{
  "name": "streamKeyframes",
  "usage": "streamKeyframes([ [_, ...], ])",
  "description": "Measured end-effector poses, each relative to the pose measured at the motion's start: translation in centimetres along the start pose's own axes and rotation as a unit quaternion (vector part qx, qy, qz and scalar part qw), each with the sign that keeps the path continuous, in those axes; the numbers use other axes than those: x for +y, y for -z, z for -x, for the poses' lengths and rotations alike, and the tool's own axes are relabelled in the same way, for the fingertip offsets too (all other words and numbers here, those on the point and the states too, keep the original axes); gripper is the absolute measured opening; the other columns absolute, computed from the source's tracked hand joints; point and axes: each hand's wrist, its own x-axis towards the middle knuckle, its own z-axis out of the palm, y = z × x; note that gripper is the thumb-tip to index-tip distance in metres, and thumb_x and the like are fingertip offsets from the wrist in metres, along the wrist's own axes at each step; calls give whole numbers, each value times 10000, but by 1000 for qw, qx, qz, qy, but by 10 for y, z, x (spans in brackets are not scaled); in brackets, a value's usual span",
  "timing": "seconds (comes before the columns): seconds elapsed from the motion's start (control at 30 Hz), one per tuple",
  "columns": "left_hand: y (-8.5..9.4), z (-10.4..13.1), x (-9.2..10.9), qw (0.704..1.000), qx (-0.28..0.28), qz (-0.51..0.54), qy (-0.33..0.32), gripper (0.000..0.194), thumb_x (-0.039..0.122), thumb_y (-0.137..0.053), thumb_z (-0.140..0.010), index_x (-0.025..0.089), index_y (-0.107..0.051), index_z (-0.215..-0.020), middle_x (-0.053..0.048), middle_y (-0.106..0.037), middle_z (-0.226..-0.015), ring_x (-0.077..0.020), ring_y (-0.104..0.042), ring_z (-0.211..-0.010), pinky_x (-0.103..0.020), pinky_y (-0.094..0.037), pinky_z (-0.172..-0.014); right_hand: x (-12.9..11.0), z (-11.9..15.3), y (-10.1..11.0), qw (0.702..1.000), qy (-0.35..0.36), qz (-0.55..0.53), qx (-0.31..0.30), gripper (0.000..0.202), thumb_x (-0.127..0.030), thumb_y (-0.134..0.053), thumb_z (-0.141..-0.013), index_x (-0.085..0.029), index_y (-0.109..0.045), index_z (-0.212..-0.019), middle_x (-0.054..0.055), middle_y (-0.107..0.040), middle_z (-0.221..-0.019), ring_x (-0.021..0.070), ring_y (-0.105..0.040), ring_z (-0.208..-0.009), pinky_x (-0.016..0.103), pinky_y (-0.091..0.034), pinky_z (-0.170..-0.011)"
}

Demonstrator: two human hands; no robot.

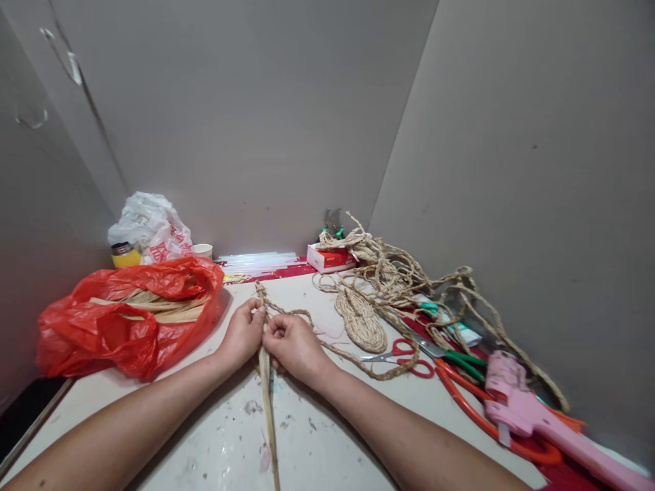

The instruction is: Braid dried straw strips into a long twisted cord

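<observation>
Near the middle of the white table, my left hand [245,330] pinches a braided straw cord [301,313] close to its upper end. Beside it my right hand [291,344] is closed, thumb and finger together on the top of a pale flat straw strip [268,416]. The strip hangs down toward the front edge of the view. From between the hands the cord loops behind my right hand and runs to the right. My fingertips almost touch, and the spot where strip and cord meet is partly hidden.
At left lies a red plastic bag [153,341] holding straw strips. A coiled woven sole shape [361,320], piled rope [389,269], red-handled scissors [404,351] and a pink glue gun [522,409] lie right. A red-and-white box [330,259] and clear sticks [258,262] stand behind.
</observation>
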Motion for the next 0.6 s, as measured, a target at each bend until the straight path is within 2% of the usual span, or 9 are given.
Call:
streamKeyframes([
  [0.13,0,1,3,1000,-7,14,9,194,354,-512,-756,182,-483,-671,42,-479,-564,-110,-450,-550,-205,-351,-554,4,-1,-2,995,61,72,44,165,-121,-517,-622,-200,-417,-518,-74,-432,-420,80,-432,-369,196,-298,-397],
  [0.23,1,1,2,999,-13,19,22,194,356,-506,-760,185,-476,-673,54,-452,-528,-99,-417,-505,-201,-329,-519,6,-3,0,991,68,87,80,176,-108,-526,-600,-194,-421,-488,-62,-441,-435,82,-424,-418,197,-292,-432],
  [0.33,2,1,2,999,-12,19,41,189,357,-491,-773,188,-470,-692,74,-395,-487,-86,-360,-455,-194,-291,-472,7,-6,6,993,41,59,90,160,-122,-532,-607,-195,-438,-500,-63,-442,-405,82,-424,-386,192,-292,-411],
  [0.47,2,0,2,997,-16,40,68,210,381,-480,-784,189,-458,-701,74,-406,-481,-83,-356,-443,-190,-278,-455,6,-10,13,996,25,6,86,118,-204,-515,-676,-200,-451,-577,-66,-459,-389,82,-421,-330,181,-303,-360],
  [0.6,1,0,1,995,-14,61,80,212,385,-490,-781,191,-459,-701,83,-401,-477,-71,-323,-415,-183,-258,-445,1,-13,19,991,24,-72,110,119,-301,-477,-741,-205,-436,-684,-31,-582,-552,92,-515,-426,171,-380,-380],
])
